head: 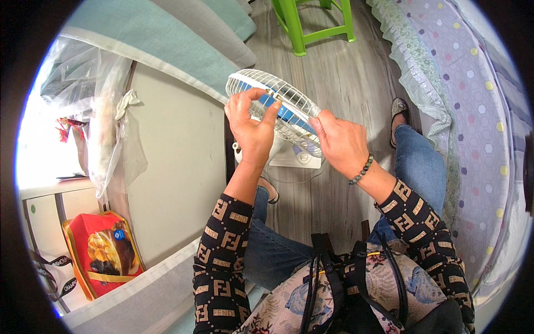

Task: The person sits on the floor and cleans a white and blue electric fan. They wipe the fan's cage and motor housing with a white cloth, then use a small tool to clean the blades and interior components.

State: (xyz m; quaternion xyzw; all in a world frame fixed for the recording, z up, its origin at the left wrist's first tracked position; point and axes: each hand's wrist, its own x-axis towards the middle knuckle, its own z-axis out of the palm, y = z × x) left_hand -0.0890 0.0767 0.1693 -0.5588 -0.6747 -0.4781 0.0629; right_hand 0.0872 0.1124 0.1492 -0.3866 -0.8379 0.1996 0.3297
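An electric fan (292, 85) with a white wire guard and blue blades stands on the floor before me, seen from above. My left hand (252, 131) has its thumb and index finger around a small clip (274, 95) on the guard's rim. The right hand (344, 142) grips the same rim at its right end, thumb on top. Below the guard, the white fan base (294, 161) shows a round dial (304, 157). Part of the blades and the fan's neck are hidden behind the wires and my left hand.
A green plastic stool (296, 31) stands at the far side. A bed with a dotted cover (471, 125) runs along the right. Curtains (167, 46) hang at the upper left, above a pale panel (175, 137). A red bag (104, 250) sits at lower left.
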